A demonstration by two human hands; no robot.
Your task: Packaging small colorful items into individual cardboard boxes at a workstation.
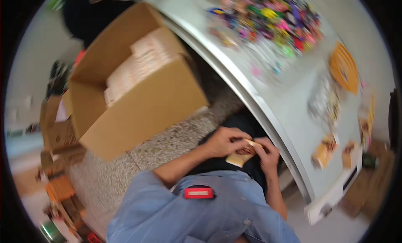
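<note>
Above my lap, both hands grip one small yellow packet with dark reddish print and a pale lower end. My left hand pinches its upper left part, fingers curled over the edge. At the upper right edge, the thumb and fingers of my right hand are closed on it. The fingers cover the packet's top, so I cannot tell whether it is folded or sealed there. Similar yellow packets lie on the white table to my right.
A large open cardboard box with stacked pale packs stands at left. On the table are a heap of colourful small items, clear plastic bags and an orange basket. A person in dark clothes is beyond the box.
</note>
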